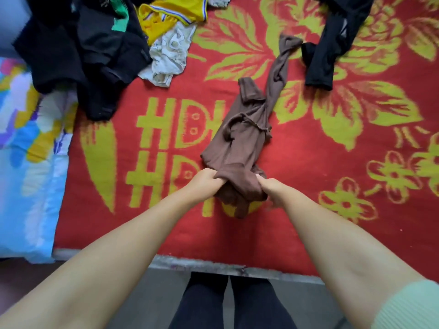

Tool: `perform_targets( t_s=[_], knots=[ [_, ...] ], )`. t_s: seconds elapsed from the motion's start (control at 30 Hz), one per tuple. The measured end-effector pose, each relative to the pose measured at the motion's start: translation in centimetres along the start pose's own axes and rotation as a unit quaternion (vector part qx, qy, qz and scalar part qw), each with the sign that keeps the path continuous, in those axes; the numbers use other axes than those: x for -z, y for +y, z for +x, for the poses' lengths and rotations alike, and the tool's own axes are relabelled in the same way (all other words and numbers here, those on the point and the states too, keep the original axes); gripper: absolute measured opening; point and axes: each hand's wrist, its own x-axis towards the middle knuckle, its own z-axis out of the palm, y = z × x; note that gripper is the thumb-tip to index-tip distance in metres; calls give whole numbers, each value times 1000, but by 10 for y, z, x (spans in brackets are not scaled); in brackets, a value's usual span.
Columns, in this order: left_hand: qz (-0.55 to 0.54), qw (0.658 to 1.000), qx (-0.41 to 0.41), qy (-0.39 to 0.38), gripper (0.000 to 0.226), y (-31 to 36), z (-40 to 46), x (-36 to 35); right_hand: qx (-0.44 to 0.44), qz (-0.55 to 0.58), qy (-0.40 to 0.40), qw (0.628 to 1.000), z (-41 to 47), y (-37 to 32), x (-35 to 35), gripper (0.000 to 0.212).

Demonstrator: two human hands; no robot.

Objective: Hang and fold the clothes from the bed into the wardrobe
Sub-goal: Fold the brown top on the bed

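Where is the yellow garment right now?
The yellow garment lies at the top left of the head view, between the black clothes pile and a whitish garment.

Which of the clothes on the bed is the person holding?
The crumpled brown garment; both hands, left and right, grip its near end. The others lie untouched.

Two bare forearms, uncovered from the hands (206, 180) back to above the elbows; no watch, ring or bracelet visible on either. Pale mint-green ribbed sleeve (411, 305) on the right upper arm, short, ending above the elbow, fine vertical ribs in the knit. Nothing of a sleeve visible on the left arm. Black, close-fitting leggings (231, 302) on both legs, just below the near edge of the bed (213, 264), a narrow gap between the two legs, plain fabric with no marking or seam to make out. Feet out of view
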Motion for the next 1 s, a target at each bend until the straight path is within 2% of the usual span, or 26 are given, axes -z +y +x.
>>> perform_targets(
  t_s=[0.03,0.07,0.13,0.17,0.27,0.3,0.33,0.37,0.4,0.43,0.5,0.53,0.57,0.63,0.67,0.73,0.83,0.9,0.97,1.0],
  knots=[
    [-69,997,21,-11,29,-2,0,-2,-34,138,-37,989,5,1,-12,50],
    [-139,989,42,-29,24,-3,-1,-2,-56,267,-62,960,15,4,-22,49],
    [-198,974,63,-90,18,-6,-7,-2,-38,420,-45,906,30,4,-32,46],
    [-172,976,59,-120,17,-10,-11,-1,-19,448,-38,893,31,0,-32,43],
    [-1,974,29,-224,20,-15,-24,7,55,429,13,902,-5,-36,-16,21],
    [58,962,26,-265,12,-13,-28,12,103,408,-5,907,-25,-53,-6,17],
    [108,948,26,-297,16,-10,-31,15,153,370,-52,915,-47,-69,5,16],
    [141,940,32,-310,33,-7,-30,18,201,318,-106,920,-73,-86,15,13],
    [140,942,35,-302,46,-3,-30,21,233,263,-163,922,-94,-99,24,12],
    [106,959,28,-260,51,7,-32,27,261,209,-204,920,-118,-113,36,12],
    [21,995,-15,-95,49,28,-32,42,292,109,-231,922,-153,-132,55,14],
    [10,999,-49,-12,51,41,-32,52,302,73,-234,921,-169,-141,65,13],
    [23,995,-87,34,60,59,-36,62,314,46,-236,919,-186,-148,73,11],
    [44,982,-179,31,77,91,-49,76,334,18,-245,910,-217,-157,82,14],
    [45,972,-228,15,76,108,-57,80,348,-5,-256,902,-233,-163,86,18],
    [35,962,-270,-5,59,130,-66,80,371,-55,-285,882,-262,-171,90,24],
    [4,944,-323,67,51,148,-73,84,418,-93,-282,859,-303,-178,103,34],
    [0,937,-337,88,31,151,-77,93,440,-69,-253,859,-316,-179,117,49],
    [-27,938,-333,94,33,149,-84,106,446,-2,-209,871,-323,-177,133,58],
    [-38,939,-330,92,38,148,-90,113,449,30,-186,874,-326,-177,139,56]
  ],
)
